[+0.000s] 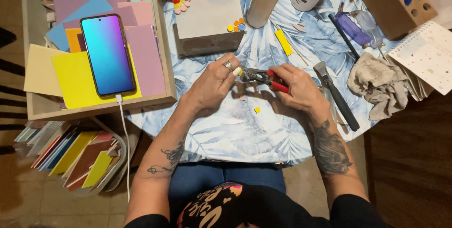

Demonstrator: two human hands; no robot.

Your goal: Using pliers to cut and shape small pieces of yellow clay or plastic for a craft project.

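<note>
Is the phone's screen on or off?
On. The phone lies face up on the coloured sheets in the wooden tray, its screen glowing blue to purple, with a white cable plugged in.

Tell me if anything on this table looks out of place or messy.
Little stands out. One yellow chip lies loose on the cloth below the nippers, which the right hand holds while the left hand pinches a piece at their tip. A rag lies crumpled at right.

Nippers [264, 78]: red handles. Tablecloth [245, 129]: white, pale-blue leaf print. Tile chip [257, 110]: yellow. Phone [108, 55] screen: teal-to-purple gradient. Tile sheets [75, 80]: yellow, lilac, blue, orange. Rag [376, 84]: beige.
</note>
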